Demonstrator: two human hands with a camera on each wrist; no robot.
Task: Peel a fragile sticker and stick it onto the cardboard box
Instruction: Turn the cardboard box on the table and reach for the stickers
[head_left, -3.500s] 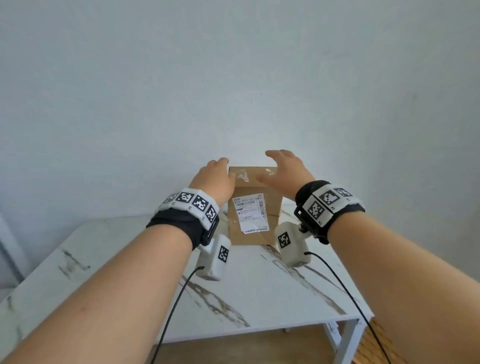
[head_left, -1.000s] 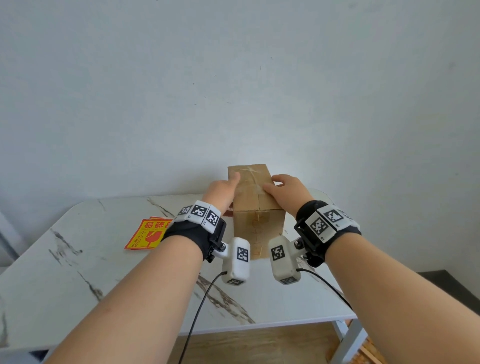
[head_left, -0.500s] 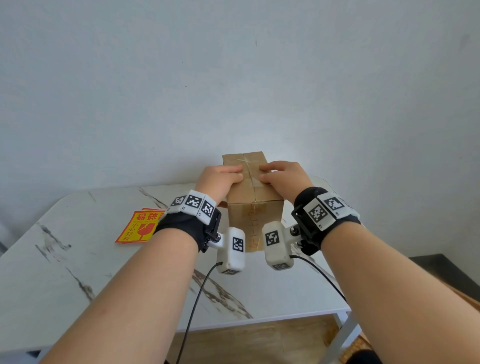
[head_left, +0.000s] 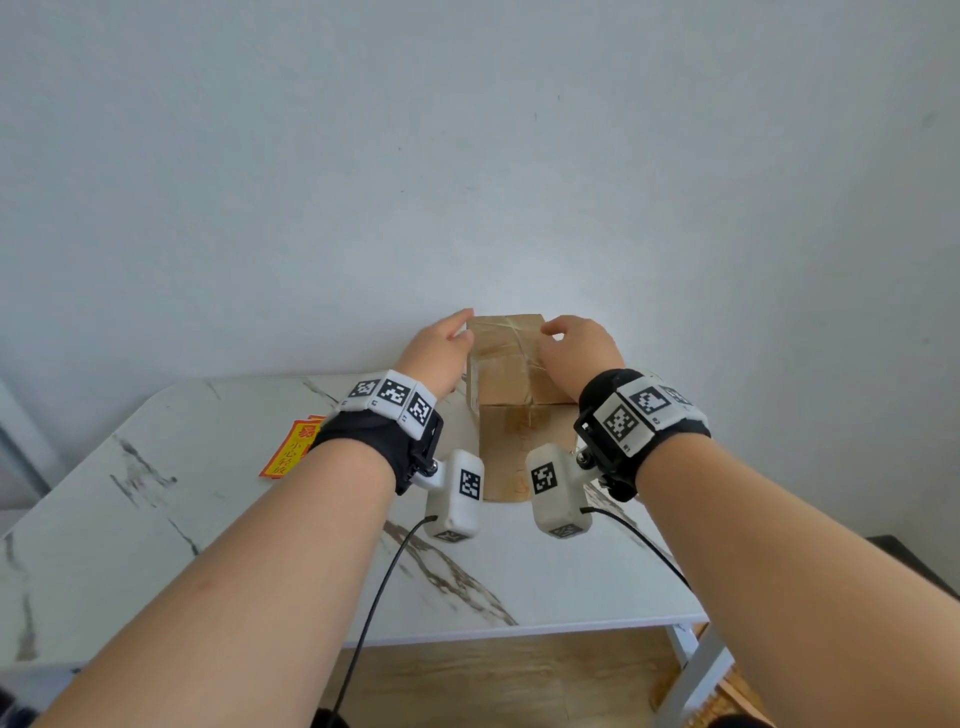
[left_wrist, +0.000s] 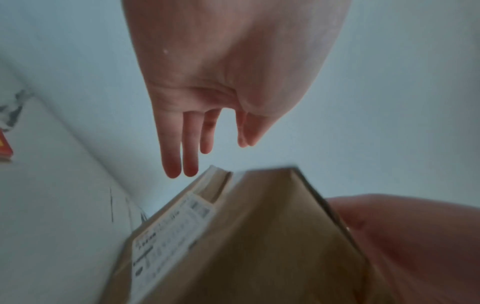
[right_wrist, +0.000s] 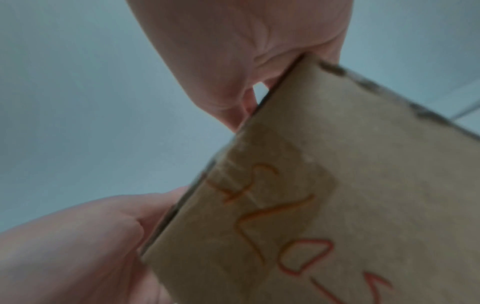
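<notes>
A brown cardboard box (head_left: 511, 384) stands upright at the far side of the white marble table (head_left: 208, 519). My right hand (head_left: 558, 332) lies over its top right edge and grips it; in the right wrist view the right hand (right_wrist: 249, 102) clasps the box (right_wrist: 363, 185), which bears orange handwriting. My left hand (head_left: 460, 325) is beside the top left edge, fingers straight. In the left wrist view the left hand (left_wrist: 205, 156) hangs just off the box (left_wrist: 259, 236), whose white shipping label (left_wrist: 171, 232) faces left. Red-and-yellow fragile stickers (head_left: 293, 449) lie flat to the left, partly hidden by my left wrist.
The box stands close to the pale wall (head_left: 467, 156). The table's front edge (head_left: 519, 631) and a white leg (head_left: 696, 670) are near me, with wooden floor (head_left: 493, 680) below. Cables hang from both wrist cameras. An edge of the stickers (left_wrist: 4, 146) shows at the far left.
The box was turned, so its label no longer faces me. In the last half second my left hand came off the top and straightened beside it; the right hand stays on top.
</notes>
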